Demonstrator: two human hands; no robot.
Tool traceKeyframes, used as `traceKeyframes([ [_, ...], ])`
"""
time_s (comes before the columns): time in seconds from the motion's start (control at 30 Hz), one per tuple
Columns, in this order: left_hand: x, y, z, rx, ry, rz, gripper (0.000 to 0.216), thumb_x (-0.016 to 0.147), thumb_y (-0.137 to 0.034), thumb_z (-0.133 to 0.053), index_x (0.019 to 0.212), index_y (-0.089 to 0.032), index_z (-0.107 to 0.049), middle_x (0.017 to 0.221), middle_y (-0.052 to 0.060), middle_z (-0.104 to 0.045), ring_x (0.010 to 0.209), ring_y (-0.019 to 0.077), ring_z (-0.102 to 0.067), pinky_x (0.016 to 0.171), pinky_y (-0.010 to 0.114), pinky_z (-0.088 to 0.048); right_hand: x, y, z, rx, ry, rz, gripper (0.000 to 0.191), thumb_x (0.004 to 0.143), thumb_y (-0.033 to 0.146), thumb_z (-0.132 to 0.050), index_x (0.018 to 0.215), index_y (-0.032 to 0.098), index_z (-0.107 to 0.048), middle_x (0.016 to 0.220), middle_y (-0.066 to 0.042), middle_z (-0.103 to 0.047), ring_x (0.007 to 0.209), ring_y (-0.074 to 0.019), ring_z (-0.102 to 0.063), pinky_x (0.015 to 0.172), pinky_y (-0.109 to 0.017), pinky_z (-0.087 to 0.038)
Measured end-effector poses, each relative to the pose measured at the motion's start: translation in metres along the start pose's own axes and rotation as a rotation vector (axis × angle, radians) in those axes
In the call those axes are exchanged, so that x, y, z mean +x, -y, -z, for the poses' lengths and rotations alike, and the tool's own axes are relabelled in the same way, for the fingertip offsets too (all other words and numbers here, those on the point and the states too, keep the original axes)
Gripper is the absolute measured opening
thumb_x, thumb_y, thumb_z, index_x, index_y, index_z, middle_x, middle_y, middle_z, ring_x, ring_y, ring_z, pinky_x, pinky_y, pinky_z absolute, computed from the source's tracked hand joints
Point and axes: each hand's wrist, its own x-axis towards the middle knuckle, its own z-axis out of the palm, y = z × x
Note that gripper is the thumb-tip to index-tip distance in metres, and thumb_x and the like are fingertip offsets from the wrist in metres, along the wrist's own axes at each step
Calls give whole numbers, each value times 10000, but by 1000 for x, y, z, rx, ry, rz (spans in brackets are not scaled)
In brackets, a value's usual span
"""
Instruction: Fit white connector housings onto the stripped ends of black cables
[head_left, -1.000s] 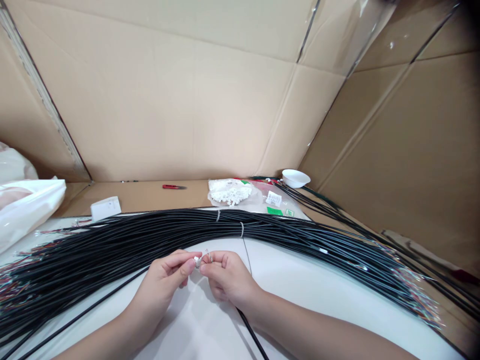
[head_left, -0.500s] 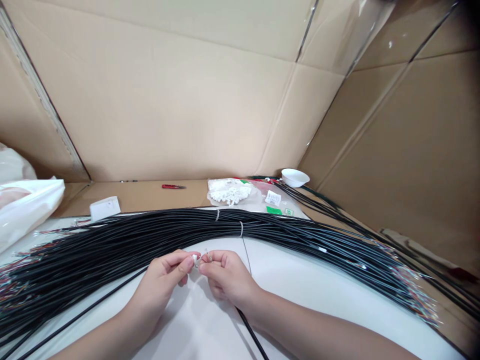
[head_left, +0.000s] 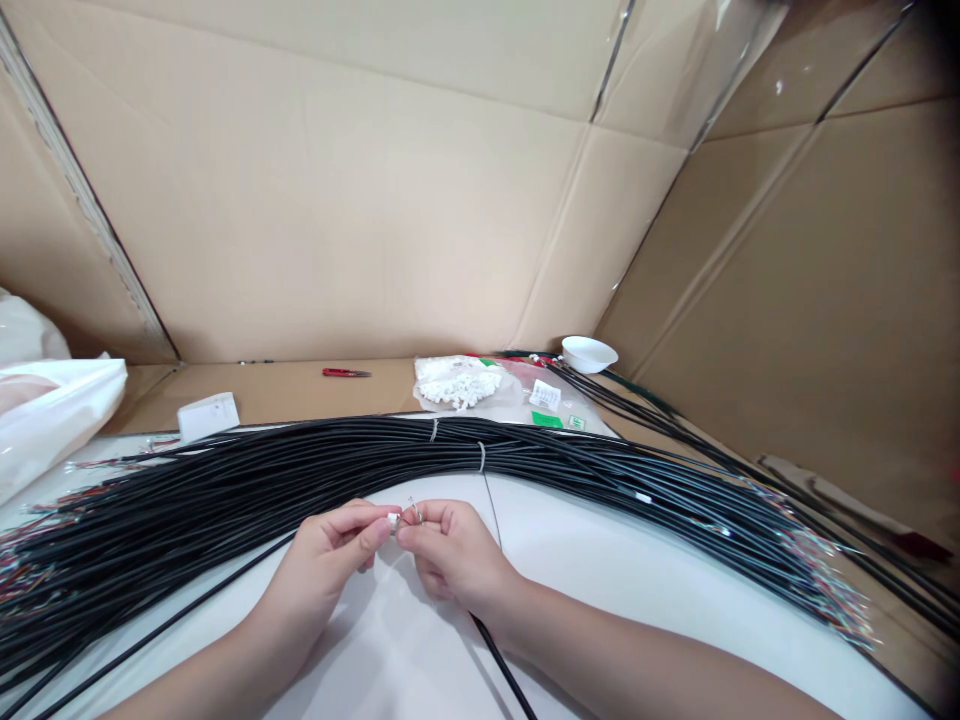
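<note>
My left hand (head_left: 330,560) pinches a small white connector (head_left: 392,521) between thumb and forefinger. My right hand (head_left: 450,552) meets it fingertip to fingertip, closed on the thin wire ends of a black cable (head_left: 499,665) that runs back under my right wrist. Both hands hover over the white table (head_left: 600,590), just in front of a wide bundle of black cables (head_left: 225,480) tied with white bands.
A bag of white connectors (head_left: 459,383), a white bowl (head_left: 589,353), red snips (head_left: 345,373) and a small white box (head_left: 209,415) lie behind the bundle. A white plastic bag (head_left: 52,410) is at the left. Cardboard walls (head_left: 375,200) enclose the bench. More cables (head_left: 750,460) run along the right.
Nothing has visibly changed beyond a slight shift of the fingertips at the connector.
</note>
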Motion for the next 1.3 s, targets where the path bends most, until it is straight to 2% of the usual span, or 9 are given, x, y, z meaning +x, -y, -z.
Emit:
traceKeyframes([
  [0.13,0,-1,0,-29,3,16,201,723,-303,-591,840,-193,-712,789,43,-640,623,139,-415,587,241,-344,0,1,-1,4,10,-6,143,597,218,-588,587,166,-454,293,127,-317,253,-4,-176,288,-167,-94],
  [0.33,0,-2,-1,-112,-67,58,121,665,-284,-655,726,-183,-681,683,6,-613,580,121,-430,583,230,-363,-1,3,-2,24,21,-13,179,591,237,-613,598,167,-449,301,135,-305,265,1,-162,302,-168,-86],
  [0.53,1,0,-1,-84,-68,38,95,649,-272,-662,653,-177,-669,640,0,-609,565,117,-433,553,222,-359,0,-1,0,19,34,0,207,594,268,-631,625,166,-455,309,134,-318,261,1,-173,304,-168,-89],
  [0.77,-1,1,-1,-77,-59,27,95,661,-273,-656,663,-179,-668,659,1,-617,582,121,-442,566,225,-359,-1,0,-1,-7,20,11,175,618,231,-588,677,181,-431,311,144,-317,256,-9,-191,296,-161,-125],
  [1.03,-1,0,-1,-69,-44,36,107,684,-285,-639,668,-181,-660,643,-14,-602,579,116,-428,574,220,-346,-2,-1,-1,11,21,17,111,625,174,-539,626,172,-428,333,127,-319,287,-8,-203,316,-164,-128],
  [1.3,-1,2,0,-82,-37,46,108,692,-284,-634,670,-180,-652,638,-16,-581,579,112,-412,573,214,-336,-1,-2,0,32,33,22,140,625,218,-568,613,167,-438,340,122,-316,290,-9,-206,318,-165,-138],
])
